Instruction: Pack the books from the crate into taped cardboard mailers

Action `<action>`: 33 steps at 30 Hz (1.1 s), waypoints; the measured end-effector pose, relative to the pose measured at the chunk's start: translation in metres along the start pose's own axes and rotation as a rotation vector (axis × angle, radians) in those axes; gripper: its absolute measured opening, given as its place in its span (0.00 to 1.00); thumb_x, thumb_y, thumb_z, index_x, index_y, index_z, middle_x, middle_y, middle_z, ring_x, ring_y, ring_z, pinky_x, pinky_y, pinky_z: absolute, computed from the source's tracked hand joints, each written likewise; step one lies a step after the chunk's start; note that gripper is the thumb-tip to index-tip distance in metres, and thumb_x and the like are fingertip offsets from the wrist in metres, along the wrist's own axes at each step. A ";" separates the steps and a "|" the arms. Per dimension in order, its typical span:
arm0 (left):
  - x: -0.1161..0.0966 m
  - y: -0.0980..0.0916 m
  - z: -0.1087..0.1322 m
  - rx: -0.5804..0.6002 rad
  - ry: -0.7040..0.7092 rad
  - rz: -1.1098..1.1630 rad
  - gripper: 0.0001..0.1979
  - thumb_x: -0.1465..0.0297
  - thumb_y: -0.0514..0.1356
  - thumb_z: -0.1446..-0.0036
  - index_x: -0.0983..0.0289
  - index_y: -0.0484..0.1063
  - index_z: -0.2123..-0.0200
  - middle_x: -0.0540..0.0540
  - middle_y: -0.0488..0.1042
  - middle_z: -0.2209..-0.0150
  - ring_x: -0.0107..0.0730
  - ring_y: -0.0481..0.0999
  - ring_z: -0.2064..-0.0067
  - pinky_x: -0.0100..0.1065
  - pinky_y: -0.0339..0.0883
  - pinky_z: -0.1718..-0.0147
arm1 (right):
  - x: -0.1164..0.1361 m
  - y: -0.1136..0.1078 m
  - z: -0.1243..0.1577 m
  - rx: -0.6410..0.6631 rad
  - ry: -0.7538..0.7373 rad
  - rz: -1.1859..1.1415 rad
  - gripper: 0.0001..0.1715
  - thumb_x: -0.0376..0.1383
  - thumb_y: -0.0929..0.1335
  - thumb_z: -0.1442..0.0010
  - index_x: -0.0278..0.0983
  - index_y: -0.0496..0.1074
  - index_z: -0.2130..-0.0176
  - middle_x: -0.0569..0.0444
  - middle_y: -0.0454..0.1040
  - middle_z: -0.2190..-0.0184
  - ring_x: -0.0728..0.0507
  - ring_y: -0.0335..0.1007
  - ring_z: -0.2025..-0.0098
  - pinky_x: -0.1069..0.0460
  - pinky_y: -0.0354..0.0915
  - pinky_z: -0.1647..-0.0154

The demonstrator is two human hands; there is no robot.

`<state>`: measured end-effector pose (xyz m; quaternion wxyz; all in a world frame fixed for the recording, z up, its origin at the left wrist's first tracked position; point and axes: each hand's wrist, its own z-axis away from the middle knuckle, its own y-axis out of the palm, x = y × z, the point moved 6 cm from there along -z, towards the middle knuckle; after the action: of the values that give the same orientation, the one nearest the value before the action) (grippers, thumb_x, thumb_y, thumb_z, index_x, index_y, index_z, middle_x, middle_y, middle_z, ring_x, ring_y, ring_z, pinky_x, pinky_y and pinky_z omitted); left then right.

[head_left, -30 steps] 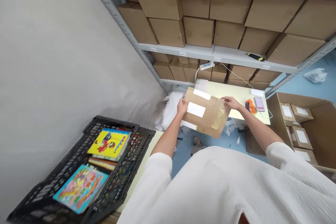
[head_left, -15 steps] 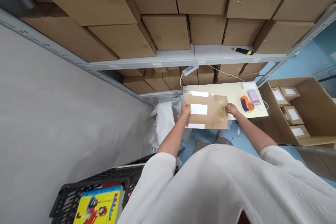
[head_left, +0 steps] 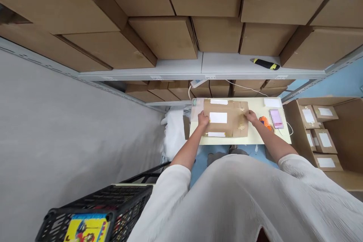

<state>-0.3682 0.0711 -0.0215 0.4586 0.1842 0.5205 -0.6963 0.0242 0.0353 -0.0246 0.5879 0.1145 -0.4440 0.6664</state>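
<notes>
Currently, the left hand point(head_left: 203, 119) grasps the left edge of the cardboard package point(head_left: 230, 117), thumb on the upper face; the right hand point(head_left: 250, 116) grips the opposite edge beside the tape point(head_left: 241, 122). The package is at frame centre, flat over the table point(head_left: 256, 105) (contact between them cannot be confirmed). The step in hand appears to be two-handed positioning; the next move calls for level edges and confirmed support before either grip is relaxed. An orange object point(head_left: 264, 122) and phone point(head_left: 276, 118) occupy centre right; a carton point(head_left: 344, 132), far right; a black crate point(head_left: 133, 206), lower left; a knife point(head_left: 266, 64), upper right.
</notes>
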 end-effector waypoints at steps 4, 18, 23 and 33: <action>0.006 0.015 -0.011 -0.026 -0.132 0.054 0.39 0.77 0.63 0.45 0.67 0.67 0.28 0.70 0.74 0.30 0.53 0.73 0.28 0.45 0.68 0.30 | -0.003 -0.008 -0.028 0.000 0.020 0.028 0.47 0.40 0.72 0.45 0.34 0.67 0.29 0.35 0.72 0.31 0.34 0.75 0.35 0.44 0.71 0.35; 0.012 0.042 -0.051 0.128 -0.143 -0.043 0.28 0.71 0.65 0.44 0.60 0.73 0.38 0.63 0.80 0.36 0.50 0.77 0.32 0.45 0.69 0.33 | -0.012 -0.003 -0.040 -0.032 0.100 -0.032 0.40 0.37 0.74 0.48 0.37 0.73 0.36 0.38 0.80 0.42 0.33 0.79 0.43 0.40 0.75 0.38; 0.018 0.047 -0.051 0.181 -0.167 -0.063 0.27 0.70 0.66 0.43 0.61 0.74 0.39 0.65 0.79 0.35 0.49 0.77 0.32 0.42 0.70 0.36 | -0.006 -0.010 -0.036 -0.114 0.113 -0.066 0.36 0.34 0.73 0.51 0.36 0.77 0.41 0.40 0.82 0.48 0.33 0.79 0.48 0.42 0.76 0.43; 0.002 0.051 -0.059 0.215 -0.195 -0.050 0.35 0.71 0.65 0.40 0.63 0.66 0.30 0.67 0.78 0.34 0.53 0.79 0.34 0.44 0.70 0.36 | -0.005 -0.020 -0.037 -0.093 0.109 -0.156 0.39 0.37 0.69 0.53 0.38 0.74 0.41 0.53 0.79 0.65 0.41 0.74 0.64 0.48 0.73 0.62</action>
<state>-0.3394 0.1215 -0.0743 0.4672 0.1508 0.4005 -0.7737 0.0574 0.0573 -0.0405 0.6660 0.0850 -0.4316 0.6024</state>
